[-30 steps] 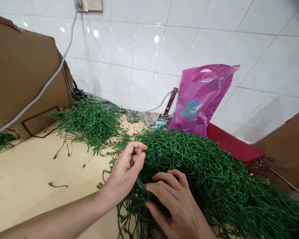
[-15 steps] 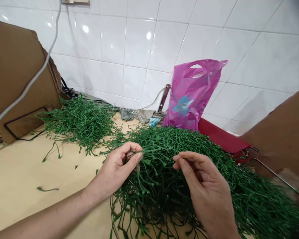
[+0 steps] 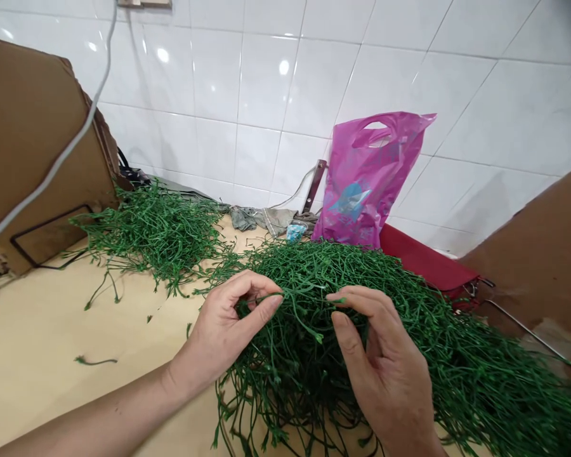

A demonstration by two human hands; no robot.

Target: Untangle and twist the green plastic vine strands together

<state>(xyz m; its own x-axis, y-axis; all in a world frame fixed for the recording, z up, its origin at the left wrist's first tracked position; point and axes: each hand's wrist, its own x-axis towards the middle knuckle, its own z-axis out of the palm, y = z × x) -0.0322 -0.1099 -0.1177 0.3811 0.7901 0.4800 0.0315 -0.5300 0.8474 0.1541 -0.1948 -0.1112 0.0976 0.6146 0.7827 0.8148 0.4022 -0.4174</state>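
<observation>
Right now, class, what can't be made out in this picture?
Left hand: lower fingers, partly behind its thumb (head view).
Pink bag: any contents, hidden by its plastic (head view).
Left box: cut off by head view's left edge.
Large pile: right end, blurred (head view).

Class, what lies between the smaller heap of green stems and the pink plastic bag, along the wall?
The head view shows crumpled grey cloth, a thin wire, a blue-and-white wad and a slanting holed strip.

"What colour are the stems [image 3: 333,270]?"
"Green; the bench [image 3: 33,336] is pale tan."
"And the plastic bag [image 3: 361,162]?"
"Magenta with a blue motif [image 3: 353,199]; the cardboard box [image 3: 23,120] is brown, the wall tiles [image 3: 261,70] white."
</observation>
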